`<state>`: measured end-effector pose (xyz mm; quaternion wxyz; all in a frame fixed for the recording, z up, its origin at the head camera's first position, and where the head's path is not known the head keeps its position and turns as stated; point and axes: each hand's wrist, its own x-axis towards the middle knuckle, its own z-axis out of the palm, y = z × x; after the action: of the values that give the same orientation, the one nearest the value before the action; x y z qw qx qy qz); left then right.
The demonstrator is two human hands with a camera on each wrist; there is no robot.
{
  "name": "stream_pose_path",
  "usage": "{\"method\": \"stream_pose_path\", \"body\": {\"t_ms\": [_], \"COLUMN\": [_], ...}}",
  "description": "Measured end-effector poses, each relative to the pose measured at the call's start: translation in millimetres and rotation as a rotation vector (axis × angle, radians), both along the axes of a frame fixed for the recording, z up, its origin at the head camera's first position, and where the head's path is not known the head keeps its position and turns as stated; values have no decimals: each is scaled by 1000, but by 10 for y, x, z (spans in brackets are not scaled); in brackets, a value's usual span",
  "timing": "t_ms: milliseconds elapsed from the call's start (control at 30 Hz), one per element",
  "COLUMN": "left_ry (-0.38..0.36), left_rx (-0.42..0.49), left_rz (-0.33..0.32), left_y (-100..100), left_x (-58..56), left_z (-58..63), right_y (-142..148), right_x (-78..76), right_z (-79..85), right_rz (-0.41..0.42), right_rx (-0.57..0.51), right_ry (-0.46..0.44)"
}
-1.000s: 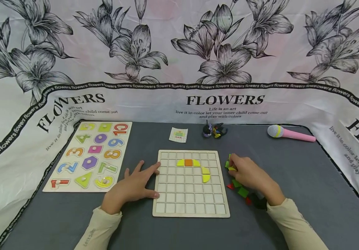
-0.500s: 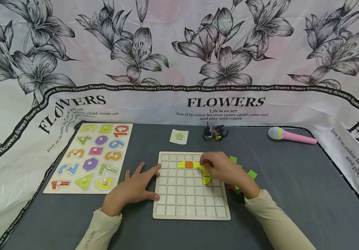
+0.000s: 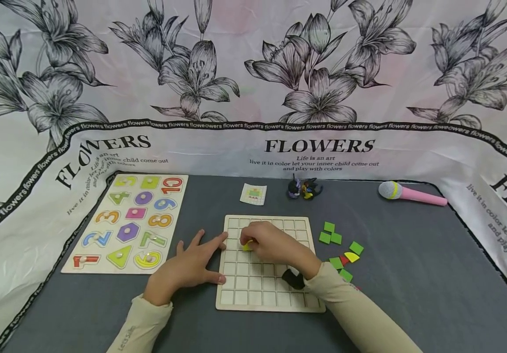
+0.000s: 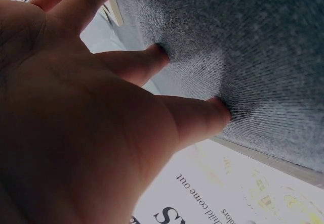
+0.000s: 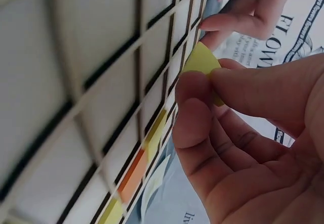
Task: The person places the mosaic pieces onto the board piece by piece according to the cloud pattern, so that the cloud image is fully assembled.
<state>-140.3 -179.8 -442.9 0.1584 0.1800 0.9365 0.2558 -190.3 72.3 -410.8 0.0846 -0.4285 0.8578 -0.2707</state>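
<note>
A pale wooden grid board lies in front of the person. My left hand is spread beside it, thumb and a fingertip touching its left edge; in the left wrist view, fingertips press on the grey cloth. Over the board's upper left cells, my right hand pinches a yellow quarter-round tile between thumb and fingers. An orange tile sits in a board cell between two yellow tiles in the right wrist view. The right hand covers these in the head view.
Several green tiles, with a yellow tile and red ones, lie right of the board. A number puzzle lies at left. A pattern card, small dark figures and a pink toy microphone line the back.
My right hand has moved left from the loose tiles, across the board's upper right, to its upper left cells, carrying a yellow tile. The left hand has stayed in place.
</note>
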Motion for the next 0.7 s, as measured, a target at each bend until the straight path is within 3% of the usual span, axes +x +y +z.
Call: {"method": "stream_pose_path", "body": {"t_ms": [367,700], "left_ry": [-53,-26], "left_rx": [-12,18], "left_rz": [24,6], "left_y": [59,39], "left_x": [75,54], "left_z": [235,174], "right_y": [-154,-177], "right_x": [-85,-48], "right_z": [-42,-87], "right_rz": [-17,-41], "right_rx": [32,92], "right_ry": [0,44]}}
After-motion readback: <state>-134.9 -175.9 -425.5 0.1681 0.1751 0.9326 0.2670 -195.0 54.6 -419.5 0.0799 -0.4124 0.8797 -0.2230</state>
